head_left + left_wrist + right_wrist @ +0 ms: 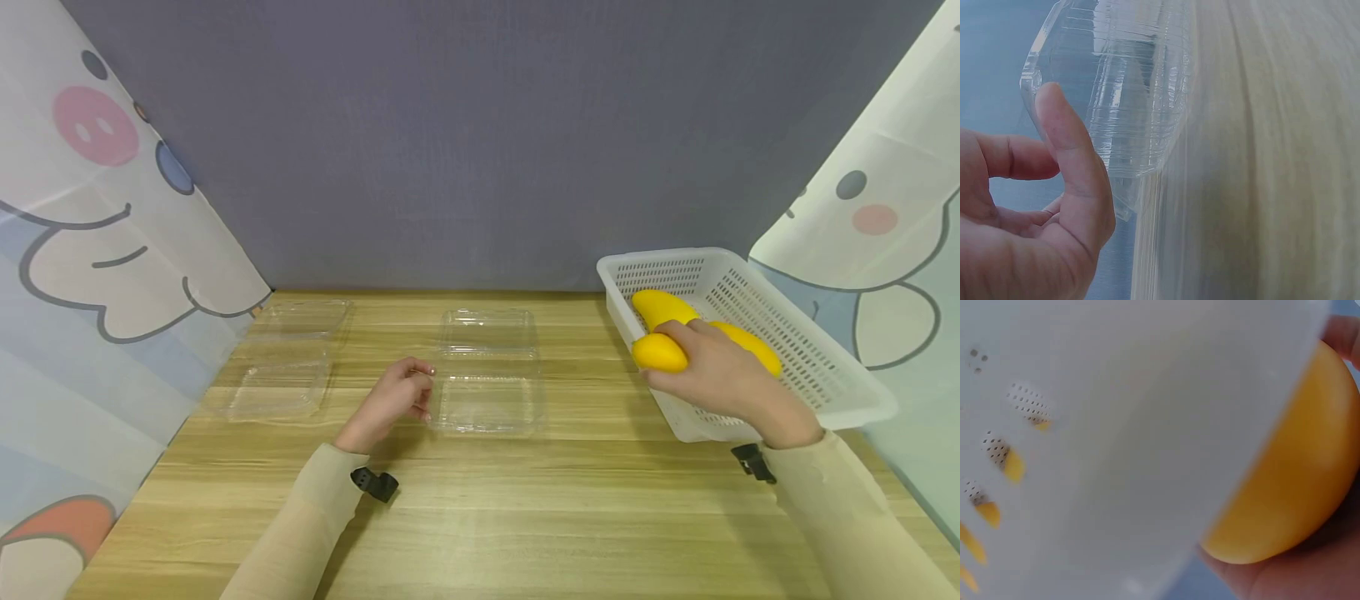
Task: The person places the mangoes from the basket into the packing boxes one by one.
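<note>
My right hand (712, 371) grips a yellow mango (660, 353) at the near left rim of a white plastic basket (817, 392). In the right wrist view this mango (1297, 469) shows beside the basket's wall (1147, 437), fingers and thumb around it. Two more mangoes, one at the back (663, 307) and one partly behind the hand (753, 346), lie inside the basket. My left hand (393, 396), fingers loosely bent, is at the left edge of an opened clear clamshell box (487, 404). In the left wrist view the thumb overlaps the box's rim (1029, 81); contact is hard to judge.
A second opened clear clamshell box (277, 387) lies on the left of the wooden table (525, 517). A grey panel (450, 150) stands behind the table, with cartoon-printed curtains (97, 267) at both sides.
</note>
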{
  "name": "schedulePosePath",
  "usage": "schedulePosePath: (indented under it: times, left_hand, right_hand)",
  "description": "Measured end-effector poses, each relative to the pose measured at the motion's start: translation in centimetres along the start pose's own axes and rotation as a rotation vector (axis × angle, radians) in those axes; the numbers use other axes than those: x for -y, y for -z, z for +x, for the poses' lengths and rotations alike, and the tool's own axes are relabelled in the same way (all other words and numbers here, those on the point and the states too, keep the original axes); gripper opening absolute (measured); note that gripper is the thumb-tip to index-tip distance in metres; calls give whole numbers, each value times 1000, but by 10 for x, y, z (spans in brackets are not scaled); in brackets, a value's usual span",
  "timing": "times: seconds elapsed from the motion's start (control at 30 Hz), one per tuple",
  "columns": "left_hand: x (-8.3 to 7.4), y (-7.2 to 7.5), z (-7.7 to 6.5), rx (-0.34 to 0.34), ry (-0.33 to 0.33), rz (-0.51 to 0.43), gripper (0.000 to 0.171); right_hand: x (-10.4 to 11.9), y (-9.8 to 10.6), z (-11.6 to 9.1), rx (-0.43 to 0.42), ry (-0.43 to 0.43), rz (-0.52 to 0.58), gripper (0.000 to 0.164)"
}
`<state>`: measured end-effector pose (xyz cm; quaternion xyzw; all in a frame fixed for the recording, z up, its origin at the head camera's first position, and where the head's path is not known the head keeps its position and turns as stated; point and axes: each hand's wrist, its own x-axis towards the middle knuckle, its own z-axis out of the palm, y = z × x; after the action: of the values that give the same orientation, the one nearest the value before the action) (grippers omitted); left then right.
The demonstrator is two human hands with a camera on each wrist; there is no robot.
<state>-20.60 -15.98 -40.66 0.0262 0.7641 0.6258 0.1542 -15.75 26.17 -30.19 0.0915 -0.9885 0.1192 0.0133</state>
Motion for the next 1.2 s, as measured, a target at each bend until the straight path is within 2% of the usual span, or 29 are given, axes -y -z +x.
schedulePosePath:
  times: [0.27, 0.63, 0.87, 1.2]
  left_hand:
    - [0, -1, 1, -9, 6, 0, 31]
    - [1, -2, 0, -10, -4, 7, 31]
    - [0, -3, 1, -16, 1, 3, 31]
    - [-1, -4, 1, -14, -3, 6, 31]
  right_hand:
    - [6, 0, -2, 4, 12, -7, 66]
    - [14, -1, -3, 18, 21, 2, 58]
    - [18, -2, -4, 13, 38, 1, 63]
    - [26, -5, -4, 10, 55, -3, 60]
